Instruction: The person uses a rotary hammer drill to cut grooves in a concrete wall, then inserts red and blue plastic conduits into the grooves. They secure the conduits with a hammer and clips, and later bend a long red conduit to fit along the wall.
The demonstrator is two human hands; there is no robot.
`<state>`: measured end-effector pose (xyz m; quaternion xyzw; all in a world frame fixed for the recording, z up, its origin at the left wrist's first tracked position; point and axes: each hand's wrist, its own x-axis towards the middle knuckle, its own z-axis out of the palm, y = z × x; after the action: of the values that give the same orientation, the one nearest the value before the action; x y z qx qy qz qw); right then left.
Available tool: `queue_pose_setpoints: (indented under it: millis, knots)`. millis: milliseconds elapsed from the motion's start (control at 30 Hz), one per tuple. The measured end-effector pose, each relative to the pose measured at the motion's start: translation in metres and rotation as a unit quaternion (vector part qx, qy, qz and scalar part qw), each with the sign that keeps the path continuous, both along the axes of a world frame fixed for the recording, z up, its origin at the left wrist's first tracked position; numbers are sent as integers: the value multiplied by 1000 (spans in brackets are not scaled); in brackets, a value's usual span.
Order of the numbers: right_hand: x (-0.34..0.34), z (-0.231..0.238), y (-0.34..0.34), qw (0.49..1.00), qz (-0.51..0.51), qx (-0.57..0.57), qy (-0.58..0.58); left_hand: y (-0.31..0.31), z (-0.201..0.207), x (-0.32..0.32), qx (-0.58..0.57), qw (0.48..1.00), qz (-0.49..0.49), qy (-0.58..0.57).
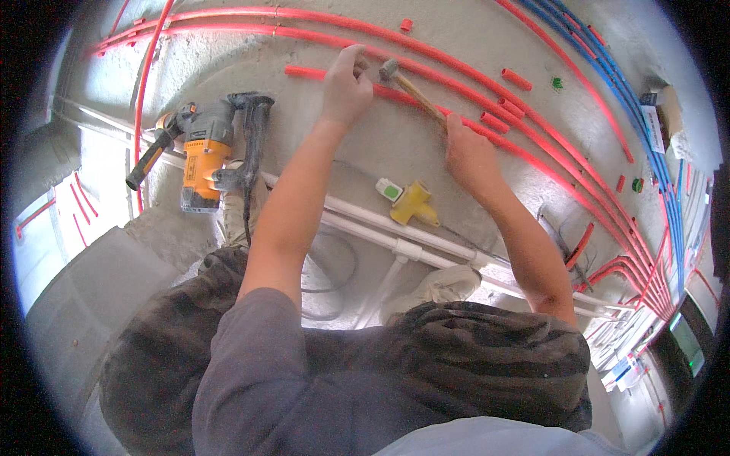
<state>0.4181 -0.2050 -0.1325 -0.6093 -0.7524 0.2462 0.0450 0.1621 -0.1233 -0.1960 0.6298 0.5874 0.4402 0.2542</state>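
My right hand (468, 150) is wrapped round the wooden handle of a hammer (414, 93). The metal head is up beside my left hand (348, 90), with a small gap between them. My left fingers are pinched together just above the floor, over the line of red pipes; whatever is between them is too small or hidden to name. A short red pipe (303, 72) runs under that hand and on to the right. Two longer red pipes (319, 35) curve past just beyond my fingertips.
An orange and black rotary hammer drill (205, 167) stands by my left foot. A yellow power connector (413, 204) with a cable lies between my arms, near white pipes (357, 213). Blue pipes (620, 83), cut red pieces (517, 79) and an open cardboard box (669, 118) are at the right.
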Motion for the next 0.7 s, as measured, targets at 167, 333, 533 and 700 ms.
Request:
queue_pose_setpoints:
  millis: [167,333,533,700]
  knots:
    - [-3,12,7,1000,12,11,13,9,6,0,-1,1000,-1,16]
    - [10,11,13,996,20,-86,-22,-3,2,-1,-23,999,-6,33]
    - [57,26,-47,993,-60,-92,44,2,7,-6,67,980,-38,182]
    - [129,-4,-106,991,-21,128,30,-11,5,10,119,972,-13,200]
